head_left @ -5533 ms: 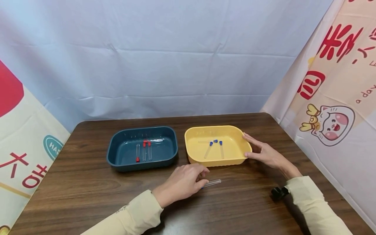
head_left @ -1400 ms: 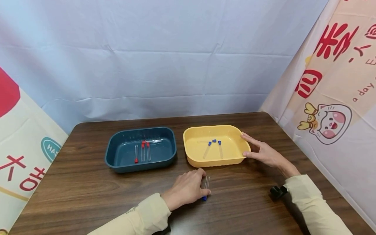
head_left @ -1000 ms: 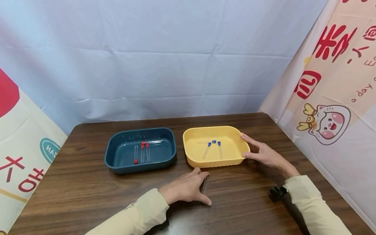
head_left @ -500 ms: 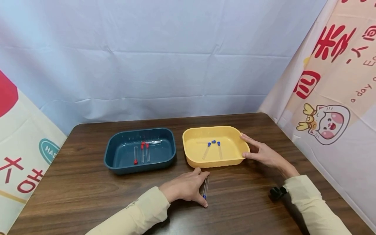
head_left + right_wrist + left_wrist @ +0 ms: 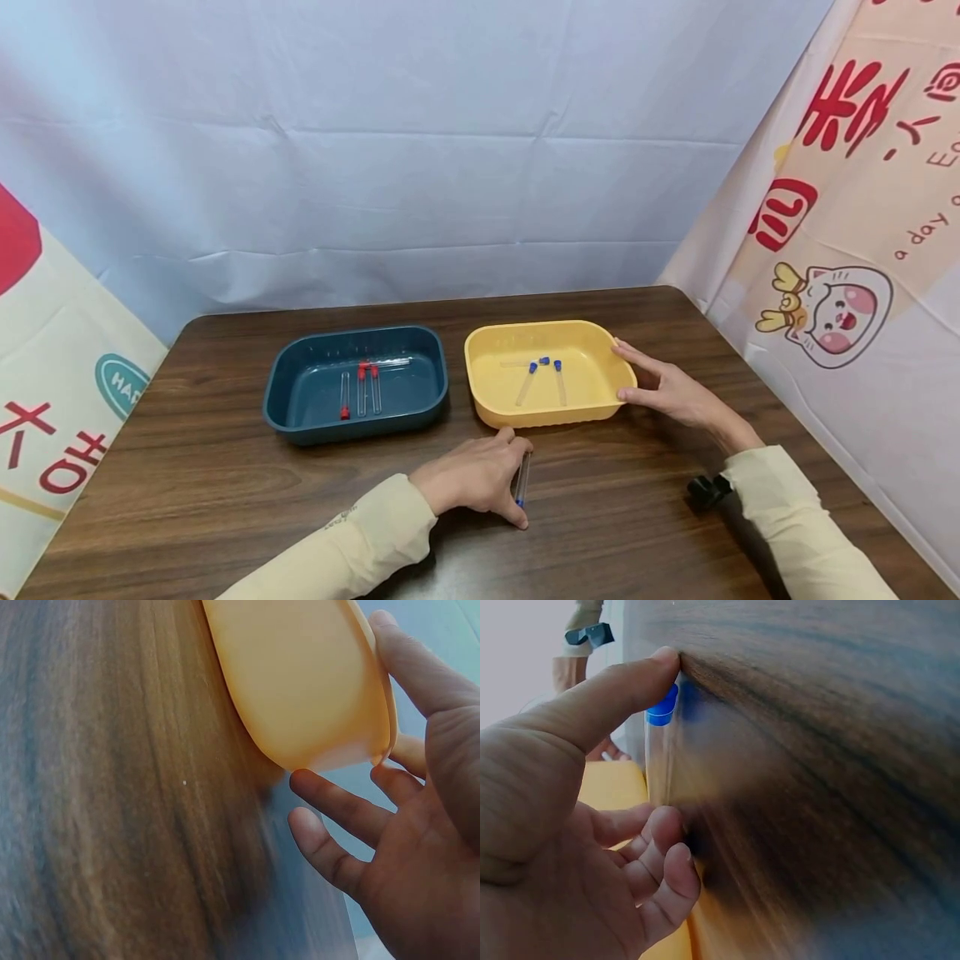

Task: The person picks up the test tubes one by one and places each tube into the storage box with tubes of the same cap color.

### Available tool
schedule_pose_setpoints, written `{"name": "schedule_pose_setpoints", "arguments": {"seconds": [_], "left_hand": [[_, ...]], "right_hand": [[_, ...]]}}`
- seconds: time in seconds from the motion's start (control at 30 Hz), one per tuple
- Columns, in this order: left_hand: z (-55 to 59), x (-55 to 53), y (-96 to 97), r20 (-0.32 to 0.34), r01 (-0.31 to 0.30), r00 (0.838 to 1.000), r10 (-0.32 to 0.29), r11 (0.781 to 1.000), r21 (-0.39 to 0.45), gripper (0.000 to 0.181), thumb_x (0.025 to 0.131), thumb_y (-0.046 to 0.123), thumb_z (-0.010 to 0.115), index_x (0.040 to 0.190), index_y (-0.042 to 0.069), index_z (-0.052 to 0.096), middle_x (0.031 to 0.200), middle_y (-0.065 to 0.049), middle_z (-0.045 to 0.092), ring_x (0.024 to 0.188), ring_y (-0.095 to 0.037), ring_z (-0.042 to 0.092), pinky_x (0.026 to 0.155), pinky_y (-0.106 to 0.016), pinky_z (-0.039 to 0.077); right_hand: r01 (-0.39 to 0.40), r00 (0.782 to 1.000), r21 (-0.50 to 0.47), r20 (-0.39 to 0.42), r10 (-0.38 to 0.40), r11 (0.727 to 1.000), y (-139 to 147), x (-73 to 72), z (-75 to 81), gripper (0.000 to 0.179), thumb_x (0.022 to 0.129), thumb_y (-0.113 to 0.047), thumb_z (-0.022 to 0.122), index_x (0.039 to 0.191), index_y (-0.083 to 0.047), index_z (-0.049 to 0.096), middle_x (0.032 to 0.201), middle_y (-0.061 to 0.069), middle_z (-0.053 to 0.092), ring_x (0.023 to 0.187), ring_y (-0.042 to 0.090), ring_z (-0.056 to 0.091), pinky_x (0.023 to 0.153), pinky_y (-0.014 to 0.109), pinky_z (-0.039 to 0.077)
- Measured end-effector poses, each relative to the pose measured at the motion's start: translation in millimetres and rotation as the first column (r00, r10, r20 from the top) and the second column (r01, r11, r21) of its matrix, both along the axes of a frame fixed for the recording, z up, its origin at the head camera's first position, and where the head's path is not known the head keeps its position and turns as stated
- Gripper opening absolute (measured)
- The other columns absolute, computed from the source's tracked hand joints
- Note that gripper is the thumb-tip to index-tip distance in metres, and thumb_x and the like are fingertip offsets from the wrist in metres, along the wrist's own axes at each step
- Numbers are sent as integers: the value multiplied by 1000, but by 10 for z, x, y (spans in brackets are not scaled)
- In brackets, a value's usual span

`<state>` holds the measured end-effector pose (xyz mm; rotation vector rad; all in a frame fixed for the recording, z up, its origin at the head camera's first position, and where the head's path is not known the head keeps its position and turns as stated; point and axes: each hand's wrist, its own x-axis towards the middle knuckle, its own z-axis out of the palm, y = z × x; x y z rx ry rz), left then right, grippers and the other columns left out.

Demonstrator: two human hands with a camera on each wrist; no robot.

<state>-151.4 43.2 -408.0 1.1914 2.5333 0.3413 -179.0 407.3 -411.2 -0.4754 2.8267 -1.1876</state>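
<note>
My left hand [image 5: 480,477] is over the table in front of the yellow basin [image 5: 551,412]. Its thumb and curled fingers span a clear test tube [image 5: 523,477] lengthwise. In the left wrist view, the thumb is at the tube's blue cap [image 5: 662,709] and fingertips are at the other end; whether a second tube lies beneath I cannot tell. My right hand [image 5: 671,396] holds the basin's right end, thumb on the near corner and a finger on the farther rim. Several blue-capped tubes [image 5: 561,385] lie inside that basin.
To the left stands a dark teal basin [image 5: 352,430] with several red-capped test tubes [image 5: 377,392] in it. Both basins rest on a brown wooden table [image 5: 225,483]. A white cloth [image 5: 412,167] hangs behind, with printed cloths at both sides.
Earlier, clear tubes lay sideways under my left hand; now a tube points toward the basin, cap nearest me. My left thumb spread past the cap, then drew in slightly. My right hand stayed put.
</note>
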Motion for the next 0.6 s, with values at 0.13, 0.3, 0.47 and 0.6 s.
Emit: {"name": "schedule_pose_setpoints", "arguments": {"seconds": [0.13, 0.3, 0.47, 0.6], "left_hand": [[22, -2, -13, 29, 16, 999, -16, 1000, 24, 83, 72, 50, 94, 137, 14, 57, 105, 6, 50, 78, -8, 53, 77, -26, 50], [111, -13, -14, 95, 63, 993, -75, 991, 120, 83, 73, 47, 94, 138, 13, 55, 111, 7, 49, 84, -5, 55, 81, -20, 49], [272, -75, 2, 109, 99, 986, -122, 976, 192, 86, 76, 45, 93, 143, 9, 51, 117, 3, 50, 81, -5, 55, 74, -18, 47], [400, -158, 1, 110, 90, 987, -116, 973, 214, 88, 79, 45, 91, 147, 8, 48, 125, 0, 50, 86, -5, 55, 74, -18, 49]], "right_hand": [[1, 1000, 4, -3, -1, 1000, -11, 12, 13, 77, 96, -19, 76, 161, -8, 37, 169, 14, 24, 154, 42, 19, 116, 31, 25], [6, 1000, 4, 7, -6, 1000, -18, 23, 29, 77, 95, -19, 77, 161, -9, 38, 169, 14, 24, 154, 41, 20, 115, 30, 28], [4, 1000, 5, 7, -4, 1000, -16, 6, 16, 77, 95, -19, 77, 161, -9, 37, 169, 13, 24, 154, 40, 19, 117, 52, 26], [2, 1000, -6, 7, -2, 1000, -15, -1, 16, 77, 95, -18, 77, 161, -9, 38, 169, 14, 24, 154, 40, 19, 117, 58, 23]]}}
